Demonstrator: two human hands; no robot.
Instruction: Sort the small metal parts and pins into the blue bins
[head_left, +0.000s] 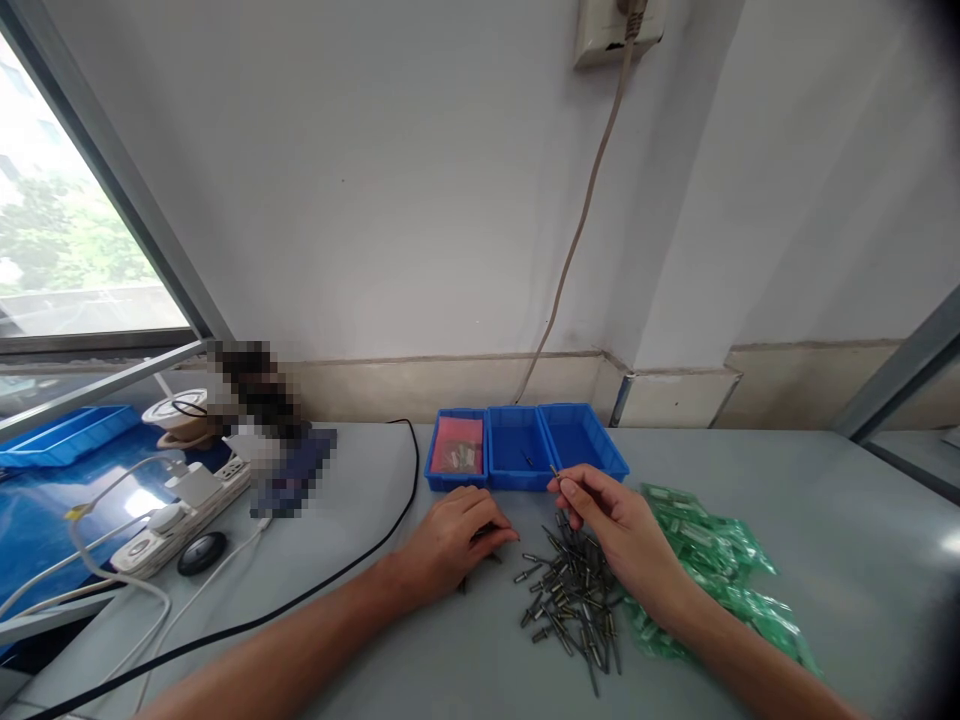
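A loose pile of metal blind rivets (574,595) lies on the grey table. Above its far edge, my right hand (611,510) pinches one small rivet (555,472) between thumb and fingertips, close to the front wall of the blue bins. My left hand (457,535) is closed low over the table, left of the pile, fingers curled toward the thumb. A few rivets (462,586) show beneath and beside it; what its fingers hold is hidden. One small dark piece lies in the middle blue bin (517,440).
The left blue bin (429,465) holds a pink bag; another blue bin (574,430) stands at right. Green plastic packets (705,540) lie beyond my right wrist. A black cable (330,580) runs past my left forearm. A power strip (180,515) and black mouse (202,553) are left.
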